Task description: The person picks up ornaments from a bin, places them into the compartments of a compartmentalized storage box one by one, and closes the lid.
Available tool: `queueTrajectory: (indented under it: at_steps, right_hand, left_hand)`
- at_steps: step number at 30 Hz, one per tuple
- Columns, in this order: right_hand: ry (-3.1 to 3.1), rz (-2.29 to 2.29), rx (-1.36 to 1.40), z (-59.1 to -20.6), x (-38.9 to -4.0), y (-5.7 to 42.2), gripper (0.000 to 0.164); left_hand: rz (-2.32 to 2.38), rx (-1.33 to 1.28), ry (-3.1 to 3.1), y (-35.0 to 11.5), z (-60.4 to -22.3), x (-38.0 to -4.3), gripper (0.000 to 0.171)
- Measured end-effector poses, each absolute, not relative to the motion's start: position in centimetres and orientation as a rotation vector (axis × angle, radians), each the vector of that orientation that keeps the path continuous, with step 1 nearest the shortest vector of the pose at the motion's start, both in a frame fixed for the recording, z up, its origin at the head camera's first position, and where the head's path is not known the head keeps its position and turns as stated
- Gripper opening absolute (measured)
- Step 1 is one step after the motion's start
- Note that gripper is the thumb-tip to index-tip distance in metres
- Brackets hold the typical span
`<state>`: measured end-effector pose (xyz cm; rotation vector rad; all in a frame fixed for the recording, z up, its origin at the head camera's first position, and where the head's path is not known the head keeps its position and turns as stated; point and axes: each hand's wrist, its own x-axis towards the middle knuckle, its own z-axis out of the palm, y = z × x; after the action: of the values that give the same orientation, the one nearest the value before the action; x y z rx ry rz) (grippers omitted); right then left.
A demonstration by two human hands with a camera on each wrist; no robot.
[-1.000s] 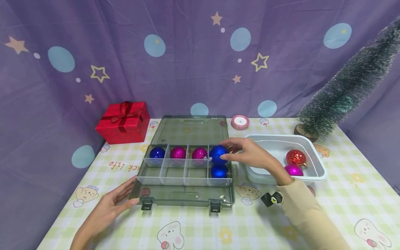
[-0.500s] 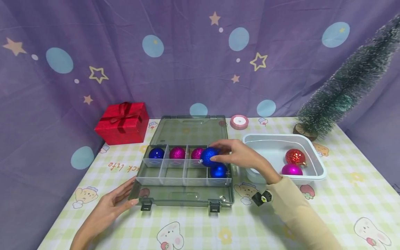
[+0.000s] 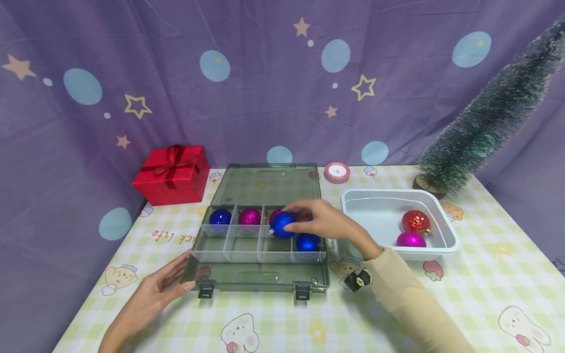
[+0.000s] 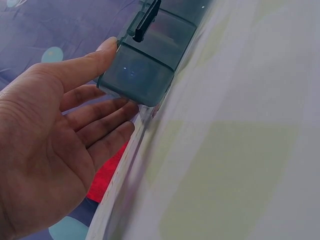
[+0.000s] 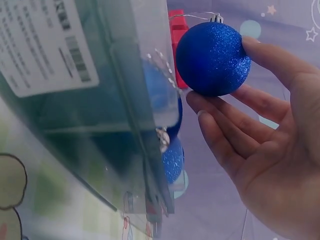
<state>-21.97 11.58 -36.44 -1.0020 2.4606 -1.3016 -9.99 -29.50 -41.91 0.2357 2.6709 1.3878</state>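
My right hand [image 3: 320, 215] pinches a glittery blue Christmas bauble [image 3: 282, 225] between thumb and fingertips, over the right half of a divided clear storage box [image 3: 244, 255]. The bauble's silver cap points left in the head view. My left hand [image 3: 152, 289] rests at the box's front left corner, fingers loosely extended and thumb touching the edge. In the back row sit a shiny blue bauble [image 3: 219, 217], a glittery pink bauble [image 3: 249, 216] and another pink one mostly hidden by the held bauble. A smooth blue bauble [image 3: 307, 242] lies in the front right compartment.
A white plastic tub [image 3: 371, 196] on the right holds a red bauble [image 3: 416, 221] and a magenta bauble [image 3: 411, 239]. Behind stand a red gift box [image 3: 174, 174], a ribbon roll [image 3: 337, 172] and a small Christmas tree [image 3: 481, 127]. The storage box's lid [image 3: 267, 186] lies open backward.
My right hand has moved left with the glittery blue bauble, from over the back right compartment to in front of the pink bauble beside it. My left hand stays at the box corner.
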Motion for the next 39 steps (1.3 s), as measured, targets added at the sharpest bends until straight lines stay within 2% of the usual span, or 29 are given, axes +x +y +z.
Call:
queueTrajectory:
  at_steps: [18,25,33,39]
  right_hand:
    - [2.454,-1.246,-0.979,-36.2,-21.6,12.2,0.044]
    - [2.529,-1.295,-0.982,-35.9,-20.7,15.3,0.04]
    - [2.661,-1.351,-0.834,-36.1,-19.4,19.9,0.035]
    - [2.746,-1.334,-0.691,-36.0,-18.4,23.7,0.04]
  left_hand:
    - [1.374,0.26,2.699,-29.5,-42.0,-9.8,0.073]
    - [1.414,0.253,2.664,-29.5,-42.1,-9.9,0.073]
    - [1.447,0.304,2.666,-29.7,-42.2,-9.9,0.071]
    - [1.451,0.331,2.676,-29.7,-42.4,-9.9,0.07]
